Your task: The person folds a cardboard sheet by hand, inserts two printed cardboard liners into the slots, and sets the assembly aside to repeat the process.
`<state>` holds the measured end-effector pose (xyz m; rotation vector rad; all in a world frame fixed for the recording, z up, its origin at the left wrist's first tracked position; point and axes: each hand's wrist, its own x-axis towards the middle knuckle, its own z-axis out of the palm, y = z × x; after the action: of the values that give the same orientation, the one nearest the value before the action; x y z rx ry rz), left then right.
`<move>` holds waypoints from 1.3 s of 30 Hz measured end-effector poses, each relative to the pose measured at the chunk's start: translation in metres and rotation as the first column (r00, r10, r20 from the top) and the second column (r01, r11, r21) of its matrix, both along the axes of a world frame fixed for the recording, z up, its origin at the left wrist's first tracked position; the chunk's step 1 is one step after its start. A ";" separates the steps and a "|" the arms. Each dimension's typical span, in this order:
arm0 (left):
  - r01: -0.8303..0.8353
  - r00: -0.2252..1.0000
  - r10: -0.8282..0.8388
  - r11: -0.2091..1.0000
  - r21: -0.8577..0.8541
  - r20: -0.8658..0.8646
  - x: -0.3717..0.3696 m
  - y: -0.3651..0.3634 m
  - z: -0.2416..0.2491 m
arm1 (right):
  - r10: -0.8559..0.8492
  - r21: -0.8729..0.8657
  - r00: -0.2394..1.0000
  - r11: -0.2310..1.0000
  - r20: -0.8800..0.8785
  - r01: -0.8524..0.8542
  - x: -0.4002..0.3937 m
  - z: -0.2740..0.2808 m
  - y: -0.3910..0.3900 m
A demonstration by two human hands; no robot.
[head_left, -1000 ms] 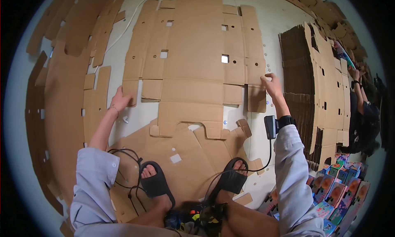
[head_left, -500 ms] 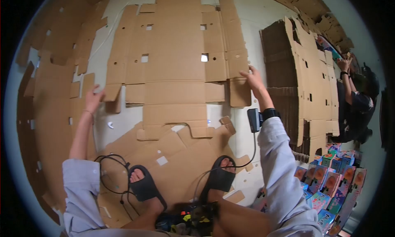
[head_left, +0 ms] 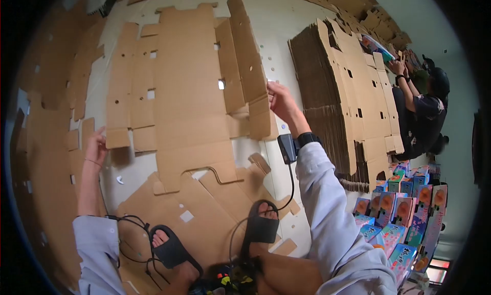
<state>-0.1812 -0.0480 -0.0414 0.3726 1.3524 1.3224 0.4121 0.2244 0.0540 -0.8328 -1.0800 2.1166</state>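
A flat die-cut cardboard box blank (head_left: 186,90) lies spread out before me, with slots, holes and side flaps. My right hand (head_left: 286,104) is closed on the edge of its right side flap, which stands tilted up from the middle panel. At the lower corner of the left side flap, my left hand (head_left: 95,147) has its fingers closed on the edge; that flap sits slightly raised, with a shadow beneath. Part of the left fingers is hard to make out. Under the near end lie more cardboard pieces (head_left: 148,200) on the pale floor.
A tall stack of cardboard blanks (head_left: 327,100) stands to the right. Colourful printed boxes (head_left: 396,238) are gathered at lower right. Beyond the stack a person in dark clothes (head_left: 422,108) handles something. More cardboard (head_left: 48,141) covers the left side. A black cable (head_left: 146,226) lies by my sandalled feet.
The right flap has gone from nearly flat to steeply tilted, lifted by my right hand. The left flap is still in my left hand. The view has shifted, so things appear further left.
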 end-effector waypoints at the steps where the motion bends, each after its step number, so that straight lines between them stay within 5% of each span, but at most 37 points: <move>1: 0.080 0.996 -0.081 0.996 0.036 0.021 -0.013 0.001 -0.009 | -0.030 0.039 0.997 0.999 0.073 0.027 -0.009 0.003 -0.006; 5: -0.501 0.862 0.507 0.856 -0.127 0.018 0.056 0.022 0.036 | -0.027 0.068 0.965 0.998 0.262 0.009 -0.039 0.007 -0.009; 7: -0.492 0.866 0.499 0.837 -0.242 -0.033 0.052 0.025 0.023 | -0.040 0.117 0.946 0.993 0.320 0.002 -0.054 0.013 -0.011; 10: -0.313 0.946 0.323 0.896 -0.316 -0.022 0.060 0.024 0.040 | -0.203 0.408 0.875 0.913 0.439 0.007 -0.074 0.020 -0.016; 13: -0.003 0.998 0.023 0.946 -0.323 0.056 0.057 0.018 0.064 | -0.300 0.473 0.853 0.878 0.428 0.071 -0.086 0.024 -0.019; 16: -0.171 0.979 0.156 0.978 -0.117 -0.133 0.085 0.015 0.074 | -0.347 0.485 0.839 0.867 0.419 0.116 -0.090 0.019 -0.021; 19: 0.016 0.965 -0.033 0.998 -0.064 -0.259 0.078 0.015 0.067 | -0.380 0.508 0.846 0.847 0.375 0.155 -0.087 0.006 -0.016; 24: 0.036 0.999 -0.038 0.991 0.129 0.013 0.104 0.049 0.092 | -0.346 0.476 0.819 0.874 0.459 0.102 -0.098 0.019 -0.026; 27: 0.193 0.971 -0.188 0.981 0.020 -0.148 0.108 0.079 0.083 | -0.333 0.465 0.808 0.881 0.486 0.084 -0.099 0.014 -0.027; 32: 0.254 0.776 -0.248 0.964 -0.073 -0.579 0.185 0.118 0.100 | -0.371 0.570 0.727 0.821 0.578 -0.035 -0.099 -0.002 -0.021; 35: 0.185 0.384 -0.303 0.951 -0.249 -0.872 0.198 0.126 0.086 | -0.426 0.683 0.759 0.730 0.492 -0.033 -0.098 -0.026 -0.016; 39: 0.148 0.455 -0.264 0.964 -0.220 -0.851 0.195 0.123 0.077 | -0.434 0.686 0.735 0.725 0.521 -0.059 -0.087 -0.030 -0.012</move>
<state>0.0142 0.0747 0.0360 1.2351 2.1372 0.8005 0.3250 0.2119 0.0239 -1.2734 -1.8585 1.0547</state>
